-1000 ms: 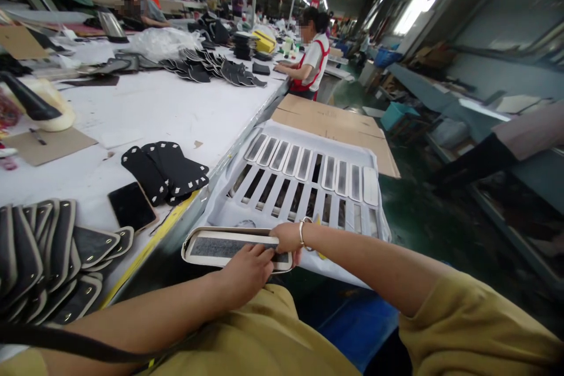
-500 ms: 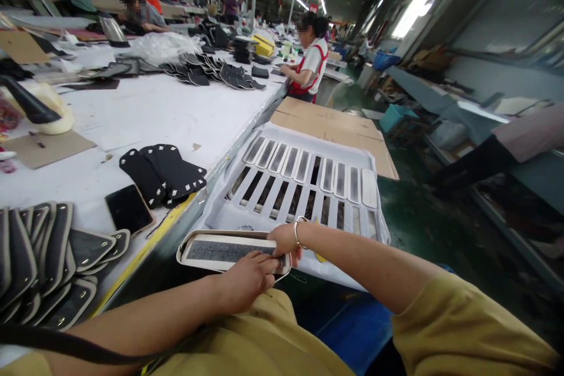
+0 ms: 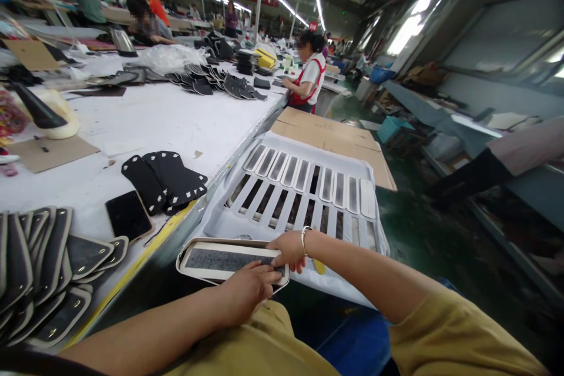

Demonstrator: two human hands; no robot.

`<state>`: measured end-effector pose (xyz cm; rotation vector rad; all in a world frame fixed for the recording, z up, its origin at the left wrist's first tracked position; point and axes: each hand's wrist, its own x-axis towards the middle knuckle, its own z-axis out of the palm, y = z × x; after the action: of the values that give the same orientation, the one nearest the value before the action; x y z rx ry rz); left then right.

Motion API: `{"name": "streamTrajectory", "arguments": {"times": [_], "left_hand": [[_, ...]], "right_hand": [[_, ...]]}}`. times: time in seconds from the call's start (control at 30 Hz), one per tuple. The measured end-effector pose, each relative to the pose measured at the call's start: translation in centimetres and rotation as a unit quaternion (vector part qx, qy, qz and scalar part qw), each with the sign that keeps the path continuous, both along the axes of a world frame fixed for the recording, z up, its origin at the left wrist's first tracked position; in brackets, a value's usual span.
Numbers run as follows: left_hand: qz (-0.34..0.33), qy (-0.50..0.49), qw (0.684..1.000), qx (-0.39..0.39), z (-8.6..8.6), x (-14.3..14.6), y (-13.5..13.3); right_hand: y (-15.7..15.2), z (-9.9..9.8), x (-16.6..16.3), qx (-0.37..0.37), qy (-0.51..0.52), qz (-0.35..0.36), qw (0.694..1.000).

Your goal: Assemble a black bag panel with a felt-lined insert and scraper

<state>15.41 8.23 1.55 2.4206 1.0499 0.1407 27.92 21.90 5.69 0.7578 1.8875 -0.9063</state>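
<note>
The left hand and right hand lay curled on the grey strip (any pinch was unclear); uneven pressure risked skewing it.

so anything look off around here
Mildly: on the grey tray, the rightmost strip looks pale throughout, unlike its dark-centred neighbours, and a gap breaks the row. Nothing obvious on the held piece.

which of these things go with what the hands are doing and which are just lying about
Likely part of the job:
white-framed piece with grey centre, touched by left hand and right hand
slotted tray bearing similar grey-centred strips

Apparently just lying about:
smartphone
pen on brown board
metal kettle
</note>
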Motion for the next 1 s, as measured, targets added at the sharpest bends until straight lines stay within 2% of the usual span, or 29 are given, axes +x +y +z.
{"name": "streamTrajectory", "arguments": {"times": [0.2,0.4,0.53,0.67,0.83,0.93,1.0], "left_hand": [[-0.003,0.041,0.999,-0.026,-0.5,0.3,-0.3],[-0.004,0.047,0.999,-0.003,-0.4,0.3,-0.3],[-0.021,0.053,0.998,0.025,-0.7,0.4,-0.1],[-0.027,0.051,0.997,0.052,-1.1,0.4,0.1],[-0.014,0.007,0.997,0.072,-1.6,0.0,0.2],[0.005,-0.019,0.998,0.064,-1.6,-0.2,0.3],[0.007,-0.029,0.998,0.06,-1.5,-0.3,0.3]], "right_hand": [[-0.3,0.9,2.1,0.106,0.085,0.061,0.989],[-1.0,0.9,2.7,0.244,0.139,0.141,0.949],[-1.3,1.3,3.3,0.276,0.156,0.17,0.933],[-0.9,1.5,3.7,0.259,0.178,0.167,0.935],[0.5,1.2,4.5,0.182,0.218,0.097,0.954],[0.2,0.8,5.8,0.152,0.229,-0.053,0.96],[-1.2,0.0,6.6,0.143,0.212,-0.164,0.953]]}}
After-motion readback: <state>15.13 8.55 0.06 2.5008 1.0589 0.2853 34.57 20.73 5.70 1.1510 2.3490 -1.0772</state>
